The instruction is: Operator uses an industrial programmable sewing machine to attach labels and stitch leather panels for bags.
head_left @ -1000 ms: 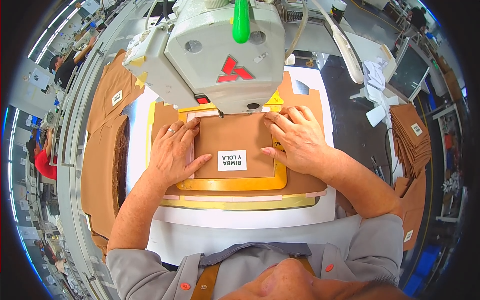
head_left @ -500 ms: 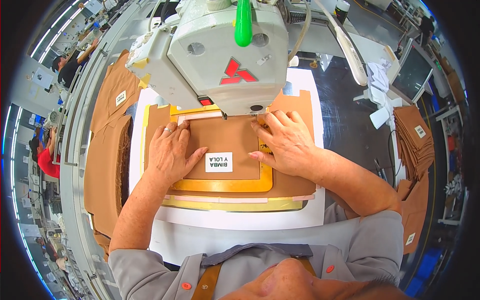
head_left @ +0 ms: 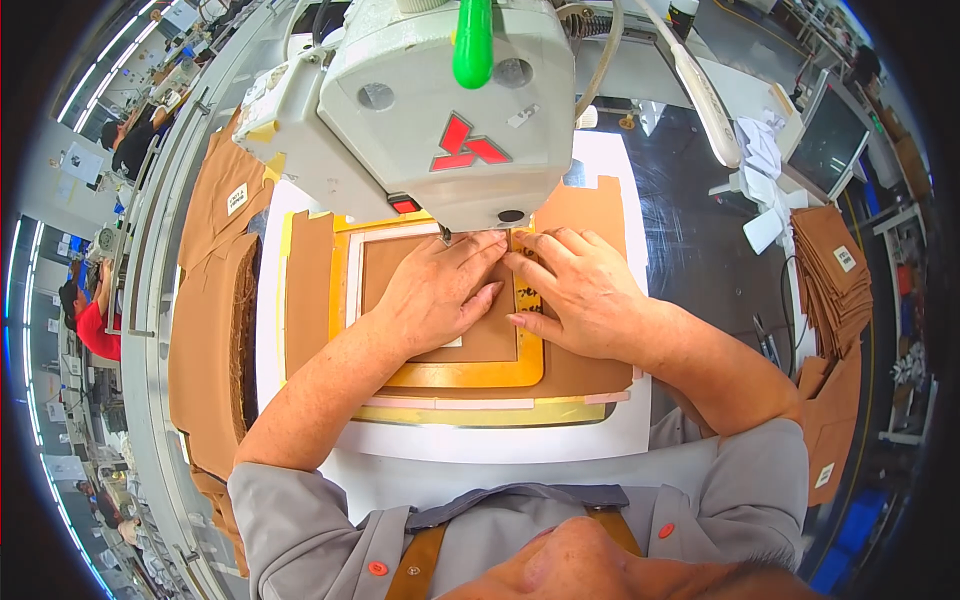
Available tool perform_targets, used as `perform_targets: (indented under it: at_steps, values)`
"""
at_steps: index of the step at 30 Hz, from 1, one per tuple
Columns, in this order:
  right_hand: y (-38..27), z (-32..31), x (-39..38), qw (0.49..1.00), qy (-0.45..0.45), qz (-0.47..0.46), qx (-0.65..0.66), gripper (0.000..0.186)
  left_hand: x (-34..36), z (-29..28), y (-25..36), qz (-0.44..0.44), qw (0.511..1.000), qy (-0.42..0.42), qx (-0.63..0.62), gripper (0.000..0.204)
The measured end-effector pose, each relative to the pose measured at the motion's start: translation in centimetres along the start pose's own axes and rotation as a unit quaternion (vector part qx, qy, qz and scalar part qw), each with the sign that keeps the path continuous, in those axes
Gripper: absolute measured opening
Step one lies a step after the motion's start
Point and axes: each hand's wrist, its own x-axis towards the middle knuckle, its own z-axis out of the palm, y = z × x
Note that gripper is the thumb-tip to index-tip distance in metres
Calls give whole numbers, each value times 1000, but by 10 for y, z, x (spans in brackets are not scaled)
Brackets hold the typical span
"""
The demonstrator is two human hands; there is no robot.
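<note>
A small brown fabric panel (head_left: 497,342) lies inside a yellow rectangular frame (head_left: 465,374), which rests on a larger brown fabric piece (head_left: 590,372). My left hand (head_left: 432,290) lies over the panel, fingers stretched toward its far right corner. Most of the panel's white label (head_left: 452,343) is hidden beneath that hand. My right hand (head_left: 578,290) rests at the frame's right side, its fingers spread and its fingertips close to those of my left. Just beyond my fingertips hangs the grey head of a sewing machine (head_left: 450,110). Both hands appear to hold nothing.
Thick brown fabric stacks stand at the left (head_left: 208,345) and the right (head_left: 832,265). A green handle (head_left: 473,45) juts from the machine head. A screen (head_left: 826,135) stands at the far right, and tweezers (head_left: 766,342) lie beside my right forearm. Other people work at far left.
My left hand has moved right, from the frame's left side to the panel's far right corner, covering most of the label. My right hand has barely moved.
</note>
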Motion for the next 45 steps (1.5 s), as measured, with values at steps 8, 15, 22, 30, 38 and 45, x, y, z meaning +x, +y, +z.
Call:
perform_targets:
  at_steps: [8,15,22,30,38,45]
  values:
    - [-2,-25,0,997,-44,-46,39,39,-4,1,4,-39,997,-22,-63,62]
    - [-21,-23,-7,973,-99,-163,129,25,-6,0,5,-24,999,-29,-24,66]
    - [-27,-21,-1,978,-100,-143,117,16,-10,2,5,-22,999,-18,-37,71]
    - [-26,-26,-3,972,-133,-133,142,23,-12,-8,13,8,1000,-22,1,60]
    - [-32,-30,-10,976,-138,-147,88,22,-11,-2,20,-13,1000,6,-24,54]
    - [-36,-25,-11,983,-97,-146,49,18,-12,-5,22,-41,997,-35,-55,58]
